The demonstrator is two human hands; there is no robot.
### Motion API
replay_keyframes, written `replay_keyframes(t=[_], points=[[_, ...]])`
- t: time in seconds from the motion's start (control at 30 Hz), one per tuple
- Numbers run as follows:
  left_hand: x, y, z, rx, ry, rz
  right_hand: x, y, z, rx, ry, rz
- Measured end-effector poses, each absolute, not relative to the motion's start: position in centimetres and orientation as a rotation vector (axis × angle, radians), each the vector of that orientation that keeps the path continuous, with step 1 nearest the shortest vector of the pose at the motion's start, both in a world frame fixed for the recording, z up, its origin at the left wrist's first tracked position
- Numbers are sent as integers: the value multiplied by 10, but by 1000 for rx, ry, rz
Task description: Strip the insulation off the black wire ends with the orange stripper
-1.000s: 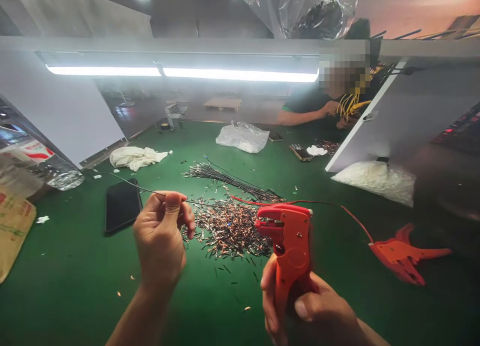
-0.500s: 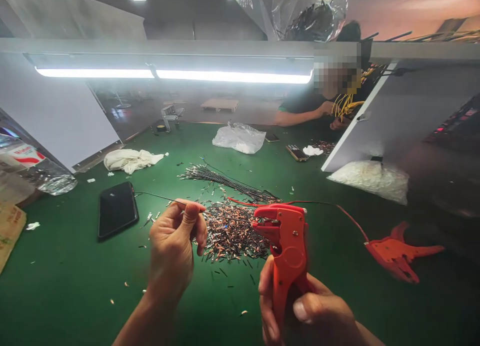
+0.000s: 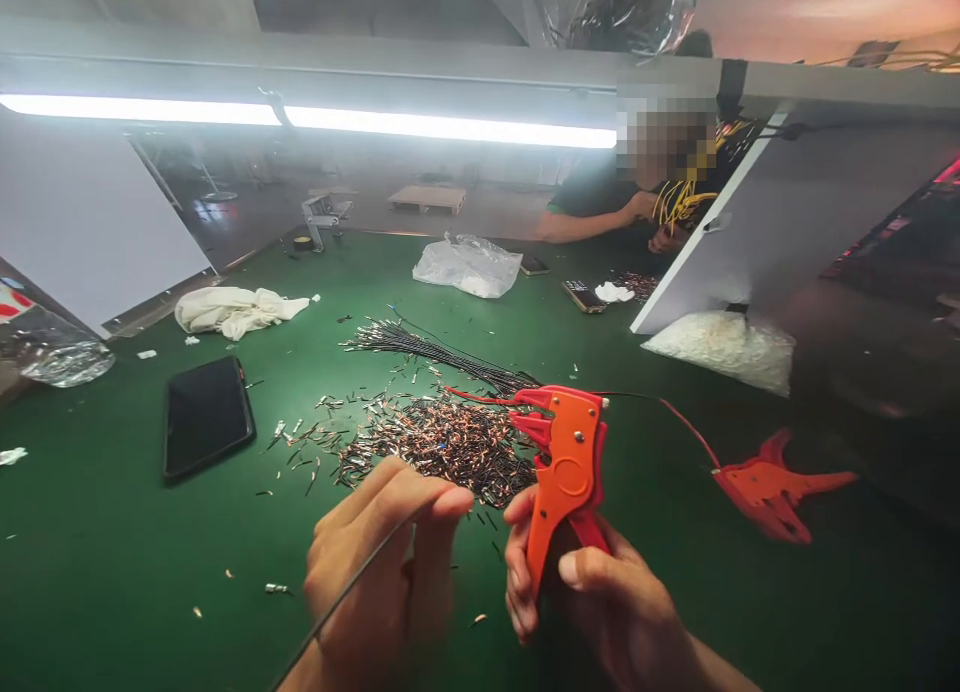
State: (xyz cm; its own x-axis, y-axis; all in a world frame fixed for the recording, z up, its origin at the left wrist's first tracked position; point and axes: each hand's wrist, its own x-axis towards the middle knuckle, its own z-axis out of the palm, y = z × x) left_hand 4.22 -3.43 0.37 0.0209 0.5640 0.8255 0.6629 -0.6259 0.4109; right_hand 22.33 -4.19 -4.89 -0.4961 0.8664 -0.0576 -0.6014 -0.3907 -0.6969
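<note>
My left hand [image 3: 382,562] is closed on a thin dark wire [image 3: 349,584], which trails down past the wrist; its other end is hidden by the fingers. My right hand [image 3: 592,582] is wrapped round the handles of a red-orange wire stripper [image 3: 568,452], held upright with its jaws toward the left and no wire visible between them. Behind both hands lies a pile of short black and copper scraps [image 3: 457,437]. A bundle of black wires [image 3: 442,354] lies just beyond the pile.
A second red tool [image 3: 769,482] lies at the right. On the left are a black phone [image 3: 208,417] and white cloth [image 3: 236,312]. Clear plastic [image 3: 469,265] lies farther back. Across the table, a person [image 3: 592,212] handles yellow wires [image 3: 679,202].
My left hand has moved down and right, away from the stripper jaws, and has turned with the wire. The wire no longer reaches the jaws. The camera view has shifted slightly.
</note>
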Motion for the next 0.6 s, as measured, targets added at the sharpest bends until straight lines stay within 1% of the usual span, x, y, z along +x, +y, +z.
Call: replay_keyframes(t=[0.2, 0.5, 0.6], points=[[54, -39, 4, -2232, -1358, -1770, 221, -46, -51, -509, -777, 2086], [48, -45, -8, -2448, -1303, -1677, 220, -45, -58, -417, -829, 2105], [53, -42, -6, -2416, -1331, -1725, 220, -46, -59, -417, -824, 2116]])
